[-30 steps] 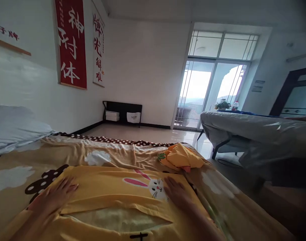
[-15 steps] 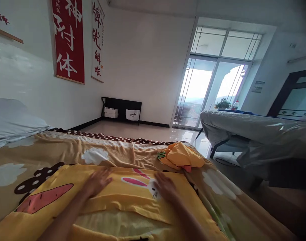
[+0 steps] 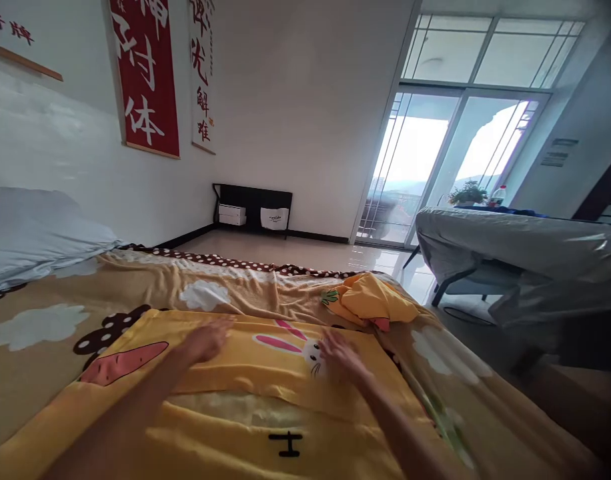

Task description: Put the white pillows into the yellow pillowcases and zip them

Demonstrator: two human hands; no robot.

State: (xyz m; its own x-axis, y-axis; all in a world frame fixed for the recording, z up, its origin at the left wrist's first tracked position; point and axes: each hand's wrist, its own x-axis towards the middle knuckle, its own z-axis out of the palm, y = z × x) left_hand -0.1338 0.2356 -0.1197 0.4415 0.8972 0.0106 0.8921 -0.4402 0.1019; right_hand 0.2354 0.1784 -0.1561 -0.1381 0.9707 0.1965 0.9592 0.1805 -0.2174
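Note:
A yellow pillowcase (image 3: 225,381) printed with a pink carrot and a white rabbit lies spread flat in front of me. A slit runs across its middle, showing paler cloth inside, and a black letter is printed below the slit. My left hand (image 3: 209,339) rests on the upper part, between carrot and rabbit, fingers stretched out. Over the rabbit's face lies my right hand (image 3: 339,355), its fingers spread and slightly bent. Neither hand grips anything that I can see. Beyond the pillowcase's far right corner sits a crumpled yellow-orange cloth (image 3: 373,298) with a carrot-top print.
All this lies on a bed with a tan, cloud-patterned blanket (image 3: 255,293). A white pillow (image 3: 40,230) is at the left. Right of the bed stands a plastic-covered table (image 3: 515,243) with a plant (image 3: 468,193) and bottle (image 3: 499,196). A black low rack (image 3: 253,199) is against the wall.
My view has tilted and shifted. Both hands stay on the upper pillowcase; the right fingers are more bent. The slit looks narrower, and the black letter below it shows more fully.

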